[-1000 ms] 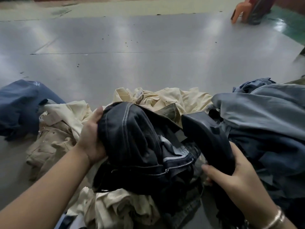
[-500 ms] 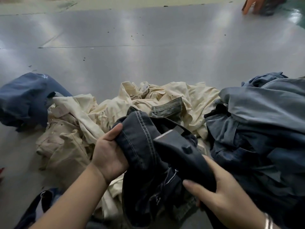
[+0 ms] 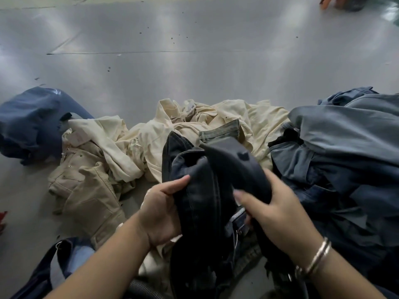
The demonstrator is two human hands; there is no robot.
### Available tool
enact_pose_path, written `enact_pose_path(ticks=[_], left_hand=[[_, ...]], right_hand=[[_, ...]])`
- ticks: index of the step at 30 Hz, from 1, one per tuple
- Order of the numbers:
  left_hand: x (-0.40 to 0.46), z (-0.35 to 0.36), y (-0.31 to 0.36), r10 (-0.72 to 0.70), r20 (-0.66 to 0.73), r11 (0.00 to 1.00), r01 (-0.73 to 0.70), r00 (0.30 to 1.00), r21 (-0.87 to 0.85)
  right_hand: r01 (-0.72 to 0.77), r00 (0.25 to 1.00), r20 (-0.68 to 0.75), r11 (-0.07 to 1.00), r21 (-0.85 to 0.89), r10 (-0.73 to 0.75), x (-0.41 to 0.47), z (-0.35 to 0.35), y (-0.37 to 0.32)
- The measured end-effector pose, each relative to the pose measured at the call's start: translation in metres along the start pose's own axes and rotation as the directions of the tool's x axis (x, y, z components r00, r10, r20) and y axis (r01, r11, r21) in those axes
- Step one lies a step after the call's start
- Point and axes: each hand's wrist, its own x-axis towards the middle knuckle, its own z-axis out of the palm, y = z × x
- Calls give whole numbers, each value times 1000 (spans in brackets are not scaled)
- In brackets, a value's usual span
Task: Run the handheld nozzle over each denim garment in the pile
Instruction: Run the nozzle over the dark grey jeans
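A dark navy denim garment with pale stitching and a zip hangs bunched in front of me. My left hand grips its left fold, thumb on top. My right hand holds the black handheld nozzle, whose flat head lies against the top of the dark denim. A corrugated hose shows at the bottom edge. Behind lie cream and beige garments. Grey-blue denim is heaped on the right.
A blue denim piece lies on the grey floor at far left. Another blue garment with a strap sits at bottom left. An orange chair leg shows at top right.
The nozzle has swung from the right side onto the dark denim and slid across its top. My left hand has shifted its grip toward the middle, and the garment is bunched tighter.
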Motion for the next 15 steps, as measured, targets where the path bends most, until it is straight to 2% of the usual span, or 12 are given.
enact_pose_path(ticks=[2, 3, 4, 6, 7, 9, 10, 11, 12, 13, 14, 15], left_hand=[[12, -15, 13, 114, -211, 987, -87, 971, 135], [19, -30, 21, 218, -340, 955, -128, 915, 269], [25, -46, 28, 339, -451, 884, -116, 826, 452], [36, -86, 31, 536, -571, 662, 110, 622, 741], [37, -102, 28, 582, -596, 593, 213, 553, 776], [38, -117, 14, 621, -613, 560, 270, 489, 783], [39, -117, 7, 689, -563, 501, 261, 458, 825], [38, -114, 2, 778, -464, 390, 253, 424, 885], [38, -111, -3, 859, -308, 214, 261, 409, 941], [38, -108, -8, 903, -114, -6, 279, 413, 960], [37, -105, -12, 886, 80, -228, 279, 456, 933], [37, -102, -16, 802, 244, -427, 236, 546, 873]], right_hand=[[0, 994, -112, 999, 39, 5, 12, -7, 1], [-4, 987, -162, 998, 55, 13, 16, -13, 3], [-14, 980, -198, 998, 67, 27, 18, -18, 6], [-60, 971, -228, 996, 68, 74, 18, -26, 15], [-90, 968, -230, 994, 68, 104, 17, -28, 20], [-150, 962, -221, 986, 77, 163, 14, -28, 28], [-171, 959, -215, 983, 74, 183, 12, -27, 31], [-184, 959, -208, 981, 64, 194, 11, -25, 33], [-191, 960, -200, 980, 51, 198, 9, -23, 34], [-191, 962, -191, 981, 35, 194, 8, -21, 36], [-187, 965, -181, 982, 22, 188, 8, -18, 36], [-182, 968, -173, 983, 12, 182, 7, -15, 37]])
